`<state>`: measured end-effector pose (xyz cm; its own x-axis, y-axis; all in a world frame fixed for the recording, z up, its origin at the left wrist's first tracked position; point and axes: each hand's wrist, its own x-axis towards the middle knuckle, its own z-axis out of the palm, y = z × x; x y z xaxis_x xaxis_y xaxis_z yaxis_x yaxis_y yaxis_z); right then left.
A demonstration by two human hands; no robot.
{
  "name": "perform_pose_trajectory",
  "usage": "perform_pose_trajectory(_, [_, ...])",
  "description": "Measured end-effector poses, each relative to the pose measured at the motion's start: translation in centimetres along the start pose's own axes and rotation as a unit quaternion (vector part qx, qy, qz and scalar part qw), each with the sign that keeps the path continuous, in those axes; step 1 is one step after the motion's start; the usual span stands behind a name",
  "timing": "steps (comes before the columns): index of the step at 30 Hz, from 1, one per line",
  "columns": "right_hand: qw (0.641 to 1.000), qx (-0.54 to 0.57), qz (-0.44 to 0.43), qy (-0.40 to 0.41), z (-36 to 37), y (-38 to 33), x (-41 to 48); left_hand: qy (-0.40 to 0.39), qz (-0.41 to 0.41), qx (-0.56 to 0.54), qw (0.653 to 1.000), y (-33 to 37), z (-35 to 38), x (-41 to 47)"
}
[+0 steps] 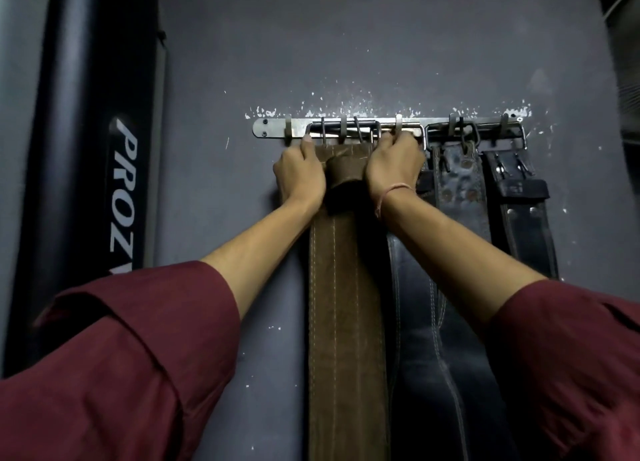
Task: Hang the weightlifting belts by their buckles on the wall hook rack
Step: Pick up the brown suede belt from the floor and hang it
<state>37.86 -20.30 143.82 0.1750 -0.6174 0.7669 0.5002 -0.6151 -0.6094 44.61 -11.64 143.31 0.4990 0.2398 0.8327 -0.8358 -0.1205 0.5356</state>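
Fingers of both hands grip the buckle at the wall hook rack, brown belt hanging between them, so keep the frame level and seat it fully over the hooks before releasing.

Only one text can be read here: the white slanted capitals "PROZ" on the black padded column. It stands well to the left of the left hand, which holds the buckle of the brown belt. The letters run down the column, turned on their side. The dark red sleeve cuts off a fifth letter. On the belts at the grip, no marking is legible.
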Motion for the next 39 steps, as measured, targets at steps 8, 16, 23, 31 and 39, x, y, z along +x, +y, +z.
perform_pose_trajectory(8, [0.985,0.046,-0.146,-0.078,-4.5,4.9,-7.1,0.011,0.026,-0.021,0.999,-2.7,-0.6,-8.1])
perform_pose_trajectory(16, [0.978,0.055,-0.017,-0.199,-12.5,12.3,-14.4,0.050,0.029,-0.009,0.998,-4.1,-1.0,-23.4])
perform_pose_trajectory(23, [0.946,0.020,0.072,-0.316,-22.9,18.6,-20.4,-0.050,-0.033,0.008,0.998,-4.0,-1.3,-37.5])
perform_pose_trajectory(31, [0.896,0.015,0.221,-0.385,-35.6,26.5,-32.2,-0.141,-0.162,0.089,0.973,-4.1,-2.9,-56.5])
perform_pose_trajectory(39, [0.843,0.013,0.367,-0.393,-44.3,34.1,-42.3,-0.243,-0.309,0.111,0.913,-8.2,-4.9,-72.4])
